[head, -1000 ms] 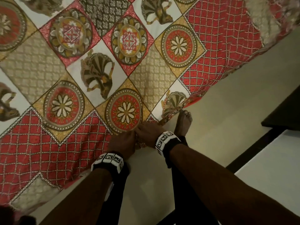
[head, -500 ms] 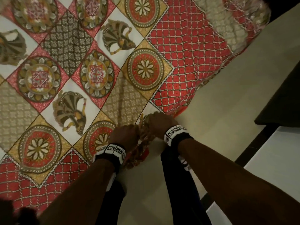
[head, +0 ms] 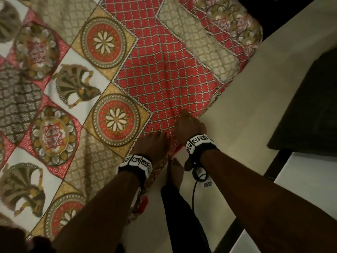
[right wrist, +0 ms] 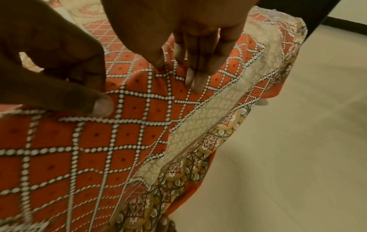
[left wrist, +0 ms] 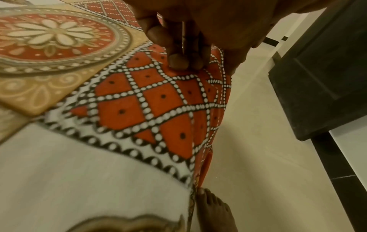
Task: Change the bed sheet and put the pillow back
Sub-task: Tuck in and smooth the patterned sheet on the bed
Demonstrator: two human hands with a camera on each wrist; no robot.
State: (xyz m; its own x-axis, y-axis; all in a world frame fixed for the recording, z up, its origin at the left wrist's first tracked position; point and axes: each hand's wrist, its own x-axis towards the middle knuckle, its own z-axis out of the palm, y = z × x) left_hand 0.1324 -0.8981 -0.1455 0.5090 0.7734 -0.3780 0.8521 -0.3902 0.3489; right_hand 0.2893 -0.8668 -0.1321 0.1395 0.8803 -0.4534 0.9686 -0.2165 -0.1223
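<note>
The patterned bed sheet (head: 164,79) covers the bed, and its red lattice border hangs over the near edge. My left hand (head: 151,145) pinches a fold of that border, fingers curled (left wrist: 178,61), with a bunched strip of sheet trailing under the wrist. Just to its right, my right hand (head: 188,126) rests on the border with fingers nearly straight (right wrist: 196,81), tips touching the cloth (right wrist: 79,149). The left hand (right wrist: 59,75) also shows in the right wrist view, its thumb pressed on the sheet. No pillow is in view.
Pale tiled floor (head: 246,125) runs along the bed's side. A dark piece of furniture (head: 310,106) stands to the right, with a white surface (head: 300,189) below it. My bare foot (head: 175,172) is beside the hanging sheet. A cable (head: 196,189) dangles from the right wrist.
Both hands have moved along the sheet's edge toward the bed's corner, onto the red lattice border. The edge under the left hand is more bunched, and the right hand's fingers have straightened.
</note>
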